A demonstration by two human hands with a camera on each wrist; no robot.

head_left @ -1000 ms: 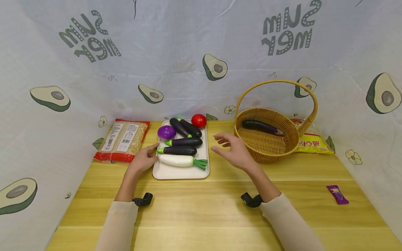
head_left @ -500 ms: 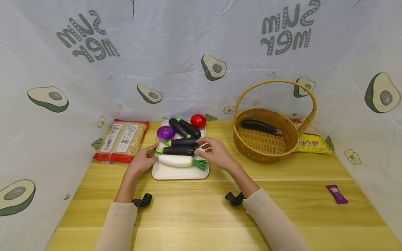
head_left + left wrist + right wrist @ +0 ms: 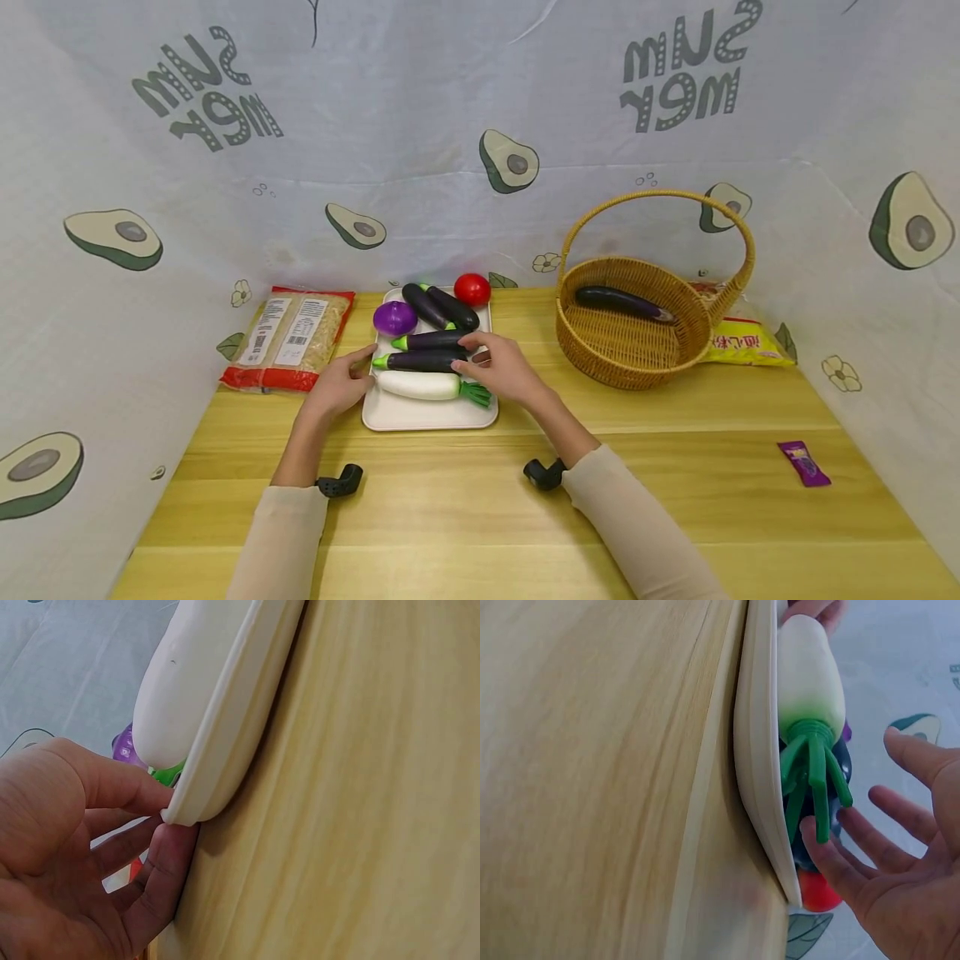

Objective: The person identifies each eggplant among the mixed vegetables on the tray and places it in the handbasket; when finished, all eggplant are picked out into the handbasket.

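Observation:
A white tray [image 3: 427, 419] holds a white radish [image 3: 416, 384] with green leaves, several eggplants, a purple onion [image 3: 395, 318] and a red tomato [image 3: 472, 289]. My left hand [image 3: 340, 389] pinches the tray's left rim between thumb and finger, clearly seen in the left wrist view. Over the tray's right side is my right hand [image 3: 501, 367], thumb and fingers apart around the blunt end of the front eggplant [image 3: 420, 361]. A second eggplant [image 3: 426, 340] lies just behind it, partly covered by the fingertips. In the right wrist view, the radish leaves [image 3: 816, 776] partly hide where the fingers reach.
To the right stands a wicker basket [image 3: 637, 372] with a tall handle and one eggplant [image 3: 622, 302] inside. Behind it lies a yellow packet [image 3: 746, 343]. A rice bag [image 3: 291, 337] sits left of the tray. A small purple packet [image 3: 804, 463] lies far right.
My right hand has moved left from beside the basket to the right ends of the eggplants on the tray. The left hand has stayed at the tray's rim.

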